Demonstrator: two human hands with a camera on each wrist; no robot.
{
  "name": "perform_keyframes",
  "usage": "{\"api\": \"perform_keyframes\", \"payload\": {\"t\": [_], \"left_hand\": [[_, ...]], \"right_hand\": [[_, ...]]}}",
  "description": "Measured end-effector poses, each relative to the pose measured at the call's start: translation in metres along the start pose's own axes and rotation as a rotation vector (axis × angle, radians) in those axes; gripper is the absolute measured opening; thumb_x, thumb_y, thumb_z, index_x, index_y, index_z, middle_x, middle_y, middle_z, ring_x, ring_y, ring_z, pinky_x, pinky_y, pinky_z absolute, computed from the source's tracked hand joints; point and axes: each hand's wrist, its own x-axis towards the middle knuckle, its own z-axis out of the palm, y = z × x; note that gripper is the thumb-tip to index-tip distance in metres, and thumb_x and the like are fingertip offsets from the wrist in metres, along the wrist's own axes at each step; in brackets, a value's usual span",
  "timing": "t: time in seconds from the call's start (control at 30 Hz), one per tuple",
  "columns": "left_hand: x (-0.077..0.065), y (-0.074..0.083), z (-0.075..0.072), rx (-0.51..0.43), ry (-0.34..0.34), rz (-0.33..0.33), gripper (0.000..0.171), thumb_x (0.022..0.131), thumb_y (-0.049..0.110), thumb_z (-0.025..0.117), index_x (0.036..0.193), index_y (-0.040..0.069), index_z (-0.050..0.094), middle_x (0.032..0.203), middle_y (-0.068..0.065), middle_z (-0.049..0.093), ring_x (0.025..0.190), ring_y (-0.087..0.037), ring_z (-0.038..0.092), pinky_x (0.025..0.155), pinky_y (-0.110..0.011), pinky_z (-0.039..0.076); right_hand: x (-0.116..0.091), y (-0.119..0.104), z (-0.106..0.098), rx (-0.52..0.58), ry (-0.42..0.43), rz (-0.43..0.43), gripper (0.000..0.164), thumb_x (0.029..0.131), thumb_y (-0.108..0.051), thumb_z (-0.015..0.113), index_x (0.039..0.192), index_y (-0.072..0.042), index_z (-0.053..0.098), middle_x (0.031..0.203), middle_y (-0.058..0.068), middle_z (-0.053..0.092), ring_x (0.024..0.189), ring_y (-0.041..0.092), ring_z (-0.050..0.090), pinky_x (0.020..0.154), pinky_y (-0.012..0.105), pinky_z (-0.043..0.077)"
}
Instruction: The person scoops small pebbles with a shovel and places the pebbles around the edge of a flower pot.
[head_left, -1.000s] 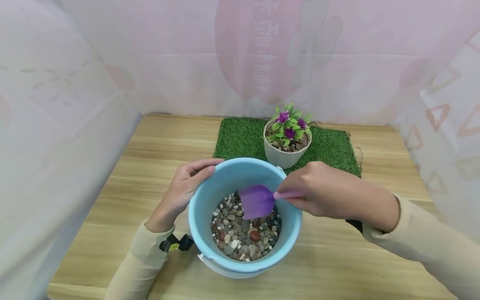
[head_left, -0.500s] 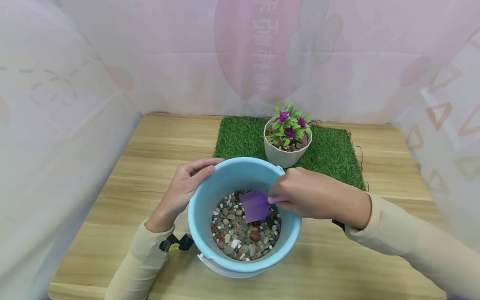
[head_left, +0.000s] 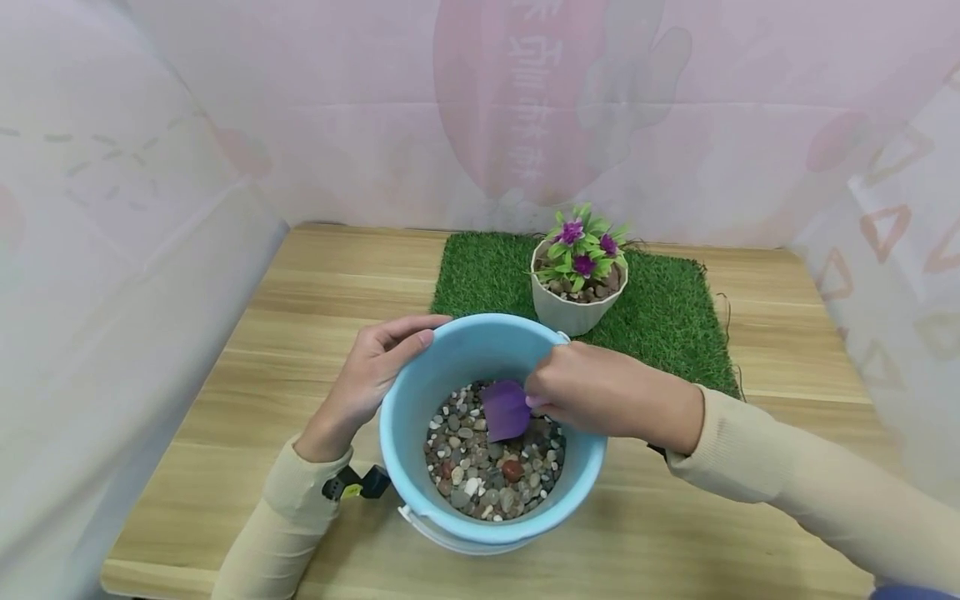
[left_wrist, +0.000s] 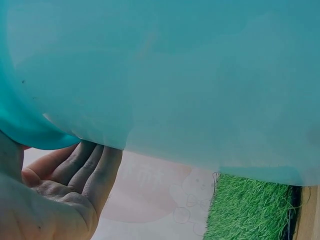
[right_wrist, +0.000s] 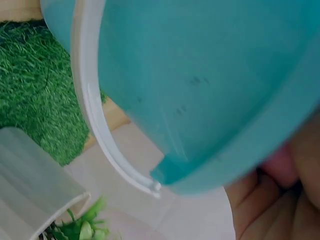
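A light blue bucket [head_left: 592, 467] stands on the wooden table with pebbles [head_left: 472, 467] over its bottom. My left hand [head_left: 367, 379] rests at the bucket's left rim; in the left wrist view its straight fingers [left_wrist: 102, 170] lie against the outer wall. My right hand [head_left: 600, 387] reaches over the right rim and grips the pink handle [right_wrist: 282, 165] of a small toy shovel. The shovel's purple blade [head_left: 506, 410] is inside the bucket, its edge down at the pebbles near the far side. The right fist hides most of the handle.
Behind the bucket, a white flower pot [head_left: 572, 314] with purple flowers stands on a green turf mat [head_left: 675, 321]. The bucket's white handle [head_left: 457, 542] hangs down at the front. Printed cloth [head_left: 360, 150] encloses the wooden table [head_left: 300, 300] at the back and sides.
My right hand has moved left and further over the bucket, bringing the shovel's blade lower, to the pebbles. The left hand has stayed at the rim.
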Motion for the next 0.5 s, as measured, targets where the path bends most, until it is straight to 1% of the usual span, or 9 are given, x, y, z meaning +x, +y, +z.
{"api": "perform_keyframes", "payload": {"t": [0.07,0.13,0.23,0.3,0.37,0.4,0.43,0.5], "left_hand": [[0.000,0.000,0.000,0.001,-0.002,-0.002,0.036,0.110,0.016,0.056,0.140,-0.002,0.064,0.131,-0.026,0.071,0.097,-0.023,0.081,0.080,-0.047,0.071],[0.001,0.001,0.001,0.003,-0.002,0.001,0.036,0.110,0.016,0.056,0.140,-0.002,0.064,0.131,-0.026,0.071,0.097,-0.023,0.081,0.080,-0.046,0.071],[0.003,0.001,0.001,0.008,-0.002,0.012,0.036,0.110,0.016,0.056,0.139,-0.003,0.064,0.132,-0.027,0.071,0.098,-0.023,0.080,0.081,-0.046,0.071],[0.003,0.001,0.001,0.011,0.000,0.016,0.036,0.110,0.015,0.056,0.139,-0.003,0.065,0.132,-0.027,0.070,0.098,-0.022,0.080,0.082,-0.045,0.071],[0.003,0.001,0.001,0.014,0.004,0.015,0.035,0.110,0.015,0.056,0.139,-0.003,0.065,0.133,-0.027,0.070,0.098,-0.020,0.080,0.082,-0.045,0.071],[0.003,0.001,0.001,0.016,0.007,0.012,0.035,0.110,0.015,0.056,0.138,-0.003,0.065,0.133,-0.027,0.070,0.098,-0.020,0.080,0.082,-0.044,0.071],[0.003,0.001,0.001,0.020,0.009,0.010,0.035,0.110,0.014,0.056,0.138,-0.003,0.065,0.133,-0.027,0.070,0.098,-0.019,0.080,0.082,-0.044,0.071],[0.002,0.001,0.001,0.028,0.014,0.005,0.034,0.110,0.015,0.057,0.138,-0.002,0.066,0.133,-0.026,0.070,0.098,-0.019,0.080,0.082,-0.043,0.071]], "right_hand": [[0.003,-0.001,0.003,-0.024,0.002,0.001,0.020,0.090,0.001,0.077,0.074,-0.011,0.074,0.066,-0.004,0.068,0.060,0.009,0.068,0.057,0.009,0.056],[0.007,-0.002,0.005,-0.038,-0.001,-0.001,0.017,0.090,-0.008,0.082,0.074,-0.011,0.075,0.066,-0.003,0.069,0.060,0.009,0.068,0.056,0.010,0.057],[0.015,0.000,0.006,-0.029,-0.004,-0.010,0.015,0.090,-0.012,0.084,0.077,-0.010,0.076,0.069,-0.002,0.072,0.061,0.011,0.071,0.059,0.011,0.060],[0.021,0.003,0.006,0.002,0.001,-0.003,0.019,0.090,-0.012,0.083,0.074,-0.010,0.074,0.066,-0.002,0.070,0.060,0.010,0.069,0.060,0.012,0.060],[0.026,0.007,0.008,0.067,-0.003,0.005,0.020,0.093,-0.004,0.077,0.074,-0.010,0.073,0.065,-0.003,0.068,0.058,0.006,0.065,0.060,0.011,0.059],[0.027,0.009,0.010,0.100,-0.004,0.002,0.021,0.094,-0.004,0.077,0.074,-0.010,0.074,0.065,-0.003,0.068,0.057,0.004,0.063,0.059,0.010,0.058],[0.029,0.009,0.013,0.123,-0.010,-0.002,0.022,0.094,-0.004,0.076,0.073,-0.010,0.073,0.063,-0.004,0.066,0.054,0.002,0.059,0.057,0.009,0.055],[0.030,0.006,0.018,0.161,-0.012,-0.019,0.021,0.095,-0.004,0.075,0.075,-0.011,0.075,0.063,-0.005,0.066,0.052,-0.001,0.056,0.054,0.007,0.052]]}}
